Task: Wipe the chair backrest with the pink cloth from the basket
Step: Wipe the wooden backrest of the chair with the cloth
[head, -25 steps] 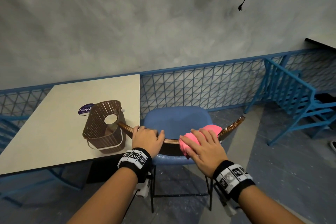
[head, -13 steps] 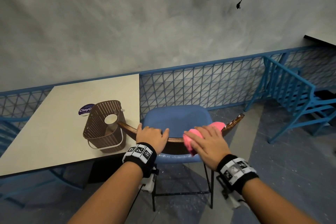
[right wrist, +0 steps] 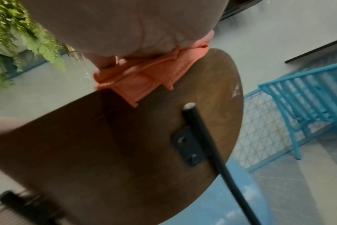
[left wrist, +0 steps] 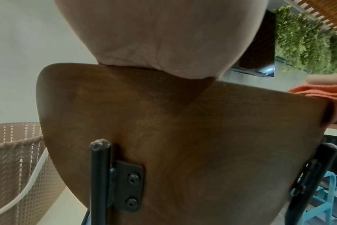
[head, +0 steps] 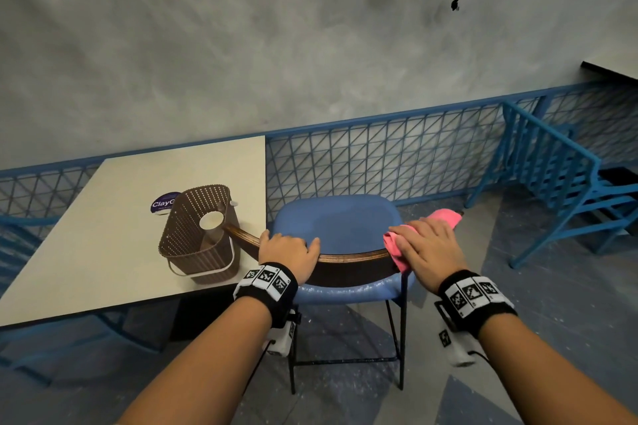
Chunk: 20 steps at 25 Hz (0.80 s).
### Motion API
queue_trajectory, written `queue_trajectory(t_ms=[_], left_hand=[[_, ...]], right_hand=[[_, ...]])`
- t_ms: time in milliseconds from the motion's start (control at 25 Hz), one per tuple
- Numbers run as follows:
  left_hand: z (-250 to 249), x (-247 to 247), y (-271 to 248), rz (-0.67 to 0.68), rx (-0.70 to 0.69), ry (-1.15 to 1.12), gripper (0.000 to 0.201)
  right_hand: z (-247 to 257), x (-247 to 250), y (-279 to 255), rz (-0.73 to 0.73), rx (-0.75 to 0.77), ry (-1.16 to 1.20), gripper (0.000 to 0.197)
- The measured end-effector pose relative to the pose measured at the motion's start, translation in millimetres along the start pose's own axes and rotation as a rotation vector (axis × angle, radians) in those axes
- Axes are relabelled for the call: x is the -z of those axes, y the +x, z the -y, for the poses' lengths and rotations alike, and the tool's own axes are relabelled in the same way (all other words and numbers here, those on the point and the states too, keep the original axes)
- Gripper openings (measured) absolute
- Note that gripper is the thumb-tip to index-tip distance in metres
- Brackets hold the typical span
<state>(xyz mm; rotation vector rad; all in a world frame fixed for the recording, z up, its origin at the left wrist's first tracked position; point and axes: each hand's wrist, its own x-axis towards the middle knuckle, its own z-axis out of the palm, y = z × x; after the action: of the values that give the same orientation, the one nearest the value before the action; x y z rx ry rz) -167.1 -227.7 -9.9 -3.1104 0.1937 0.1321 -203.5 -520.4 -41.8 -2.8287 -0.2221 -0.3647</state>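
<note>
With the left hand (head: 288, 249) still curled over the top edge of the wooden backrest (head: 352, 257), the right hand (head: 429, 245), fingers flat on the pink cloth (head: 445, 217), has slid it rightward to the backrest's right end, so this pass looks nearly finished.

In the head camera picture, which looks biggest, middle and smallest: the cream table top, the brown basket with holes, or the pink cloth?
1. Cream table top, biggest by far.
2. Brown perforated basket standing on it.
3. Pink cloth, smallest, though the right hand pressing it on the wooden backrest hides part of it.
</note>
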Motion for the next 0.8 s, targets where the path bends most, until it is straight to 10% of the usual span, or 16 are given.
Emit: queue_trajectory(t_ms=[320,480,800], left_hand=[[-1,1,2,0.014,0.004,0.017,0.070],[0,1,3,0.021,0.012,0.023,0.071],[-1,1,2,0.015,0.013,0.046,0.067]], right_hand=[[20,-6,-11,0.011,0.183,-0.076,0.046],[-24,1,8,0.022,-0.003,-0.080,0.066],[36,-8,-17,-0.065,0.186,-0.016,0.041]])
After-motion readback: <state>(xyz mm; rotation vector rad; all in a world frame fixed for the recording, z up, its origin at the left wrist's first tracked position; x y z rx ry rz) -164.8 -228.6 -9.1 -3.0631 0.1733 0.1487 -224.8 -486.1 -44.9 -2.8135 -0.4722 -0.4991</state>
